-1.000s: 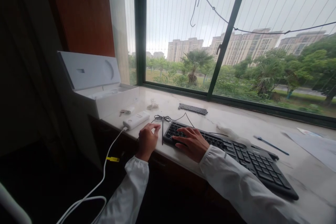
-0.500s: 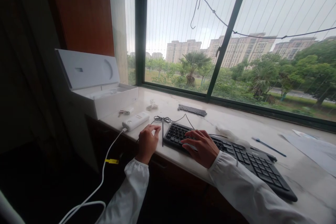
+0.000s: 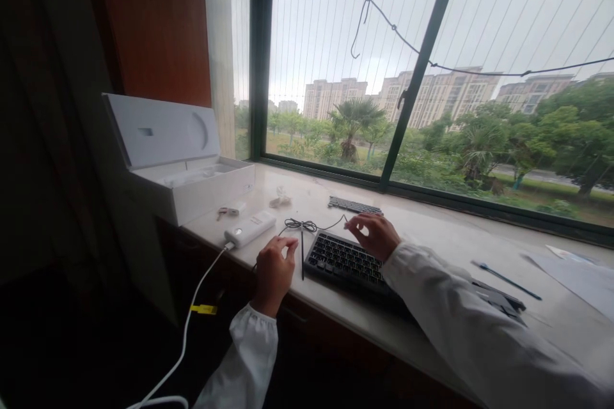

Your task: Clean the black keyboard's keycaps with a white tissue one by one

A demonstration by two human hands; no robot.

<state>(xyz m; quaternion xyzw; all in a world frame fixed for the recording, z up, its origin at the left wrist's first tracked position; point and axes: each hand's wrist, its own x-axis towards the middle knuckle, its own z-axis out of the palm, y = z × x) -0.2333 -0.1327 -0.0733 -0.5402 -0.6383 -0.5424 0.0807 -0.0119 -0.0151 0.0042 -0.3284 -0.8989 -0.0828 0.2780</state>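
Note:
My left hand (image 3: pixel 275 273) is held just off the left end of a black keyboard (image 3: pixel 343 257), thumb and fingertips pressed together; whatever sits in the pinch, if anything, is too small to tell. Above the keyboard's far edge, my right hand (image 3: pixel 377 235) is also closed in a pinch, its tips beside a row-shaped group of dark keys (image 3: pixel 354 205). What it holds cannot be made out. My right sleeve hides most of the keyboard's right part. Between the left hand and the keyboard lies a thin black stick (image 3: pixel 302 255), close to a bundled black cable (image 3: pixel 300 225).
A white power bank-like device (image 3: pixel 250 228) with a white cable (image 3: pixel 201 287) lies at the left. Behind it stand an open white box (image 3: pixel 211 190) and small white items (image 3: pixel 281 198). At the right are a dark blue pen-like stick (image 3: pixel 509 281) and paper (image 3: pixel 573 278). A window borders the counter.
My right hand has lifted from the keyboard's keys and moved away from me to the far edge, its spread fingers now pinched. My left hand keeps its pinch in nearly the same place.

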